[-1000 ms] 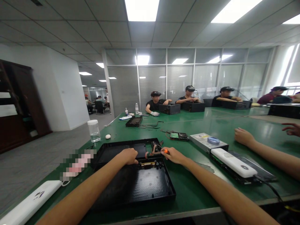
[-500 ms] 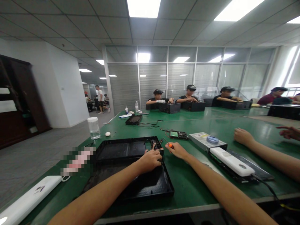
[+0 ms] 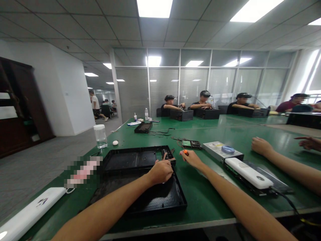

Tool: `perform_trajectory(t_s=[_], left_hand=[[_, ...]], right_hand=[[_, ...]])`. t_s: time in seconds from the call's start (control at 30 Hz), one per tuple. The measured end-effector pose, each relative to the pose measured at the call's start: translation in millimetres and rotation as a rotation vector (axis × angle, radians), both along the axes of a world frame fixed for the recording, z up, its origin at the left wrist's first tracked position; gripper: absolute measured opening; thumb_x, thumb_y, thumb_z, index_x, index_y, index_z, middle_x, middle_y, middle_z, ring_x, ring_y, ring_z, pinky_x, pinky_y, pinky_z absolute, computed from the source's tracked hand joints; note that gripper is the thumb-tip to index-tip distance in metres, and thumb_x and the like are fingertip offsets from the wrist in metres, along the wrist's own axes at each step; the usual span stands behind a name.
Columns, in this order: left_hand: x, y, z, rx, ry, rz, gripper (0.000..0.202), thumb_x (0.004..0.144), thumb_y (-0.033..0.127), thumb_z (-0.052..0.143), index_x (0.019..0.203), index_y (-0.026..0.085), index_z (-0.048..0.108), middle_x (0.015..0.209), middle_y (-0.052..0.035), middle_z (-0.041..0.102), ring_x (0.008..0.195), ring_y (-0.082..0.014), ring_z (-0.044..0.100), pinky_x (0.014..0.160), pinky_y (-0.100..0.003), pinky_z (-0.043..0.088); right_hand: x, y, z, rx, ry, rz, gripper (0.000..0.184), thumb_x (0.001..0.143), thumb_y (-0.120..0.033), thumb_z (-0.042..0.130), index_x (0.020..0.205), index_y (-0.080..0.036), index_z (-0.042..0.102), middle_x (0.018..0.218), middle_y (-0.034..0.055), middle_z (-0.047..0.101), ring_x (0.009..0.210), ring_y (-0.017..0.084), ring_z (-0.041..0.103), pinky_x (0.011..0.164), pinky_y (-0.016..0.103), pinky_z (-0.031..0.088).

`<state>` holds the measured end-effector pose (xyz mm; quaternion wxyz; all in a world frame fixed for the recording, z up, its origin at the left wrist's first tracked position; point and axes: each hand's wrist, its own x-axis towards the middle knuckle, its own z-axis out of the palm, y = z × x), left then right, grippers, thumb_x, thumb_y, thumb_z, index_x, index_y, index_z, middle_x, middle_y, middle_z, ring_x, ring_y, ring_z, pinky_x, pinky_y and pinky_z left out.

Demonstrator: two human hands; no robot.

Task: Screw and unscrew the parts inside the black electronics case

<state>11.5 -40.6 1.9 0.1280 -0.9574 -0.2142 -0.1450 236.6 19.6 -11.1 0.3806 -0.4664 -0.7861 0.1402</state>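
My left hand (image 3: pixel 162 171) is closed over the black open case (image 3: pixel 150 197), at the striped wires (image 3: pixel 165 156) that come out of its right corner. Its fingertips are partly hidden from me. In my right hand (image 3: pixel 192 158), just right of the case, is a screwdriver (image 3: pixel 185 152) with an orange handle; the fingers are wrapped round it. Its shaft is hard to make out. The case lies on the green table as two shallow black halves, with a gap in the far half near the wires.
A green circuit board (image 3: pixel 187 144) lies beyond my right hand. To the right are a metal disc drive (image 3: pixel 222 151) with a blue roll on it and a white power bank (image 3: pixel 248 172). Another person's hand (image 3: pixel 262 146) rests nearby. A clear jar (image 3: pixel 100 137) stands left.
My right hand has shifted a little to the right and up with the screwdriver, whose shaft shows less. My left hand stays at the wires. A person in the background has walked left.
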Motion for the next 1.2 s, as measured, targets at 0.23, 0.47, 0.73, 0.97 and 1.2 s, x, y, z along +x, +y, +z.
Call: perform_trajectory(t_s=[0.23,0.47,0.73,0.97,1.2], left_hand=[[-6,1,-0.5,-0.035,-0.032,-0.105,0.017,0.079,0.016,0.047,0.078,0.018,0.063,0.09,-0.0024,0.062,0.093,-0.0167,0.047,0.087,-0.029,0.036],[-9,2,-4.0,-0.178,-0.151,0.027,0.012,0.077,0.018,0.052,0.086,0.019,0.06,0.088,-0.0018,0.061,0.092,-0.0158,0.05,0.081,-0.027,0.038],[-9,-7,-1.7,-0.288,-0.222,0.113,0.015,0.076,0.018,0.051,0.09,0.018,0.053,0.103,-0.0029,0.057,0.099,-0.0186,0.051,0.084,-0.033,0.037],[-8,-11,-1.2,-0.281,-0.204,0.168,0.018,0.076,0.021,0.051,0.094,0.02,0.051,0.107,-0.0014,0.056,0.099,-0.0197,0.051,0.086,-0.04,0.035],[-7,-8,-3.3,-0.278,-0.2,0.167,0.02,0.076,0.021,0.051,0.097,0.021,0.049,0.103,-0.0002,0.057,0.098,-0.0181,0.052,0.084,-0.035,0.036]], right_hand=[[16,-2,17.7,-0.21,0.078,0.029,0.032,0.064,-0.027,0.057,0.092,-0.018,0.043,0.07,-0.0043,0.048,0.051,0.008,0.042,0.049,0.022,0.037],[36,-9,46.2,-0.173,0.507,0.1,0.027,0.076,-0.04,0.043,0.085,-0.016,0.048,0.05,-0.0065,0.039,0.039,0.007,0.034,0.039,0.019,0.028],[0,-25,39.7,0.231,0.357,-0.042,0.025,0.078,-0.04,0.041,0.066,-0.018,0.047,0.055,-0.0022,0.043,0.051,0.011,0.04,0.05,0.022,0.034],[-10,-29,36.0,0.33,0.201,0.008,0.023,0.08,-0.037,0.04,0.068,-0.018,0.047,0.056,-0.0025,0.044,0.053,0.011,0.041,0.053,0.022,0.033],[-8,-31,39.2,0.375,0.127,0.001,0.021,0.08,-0.035,0.042,0.069,-0.018,0.047,0.057,-0.0025,0.045,0.053,0.011,0.041,0.053,0.022,0.033]])
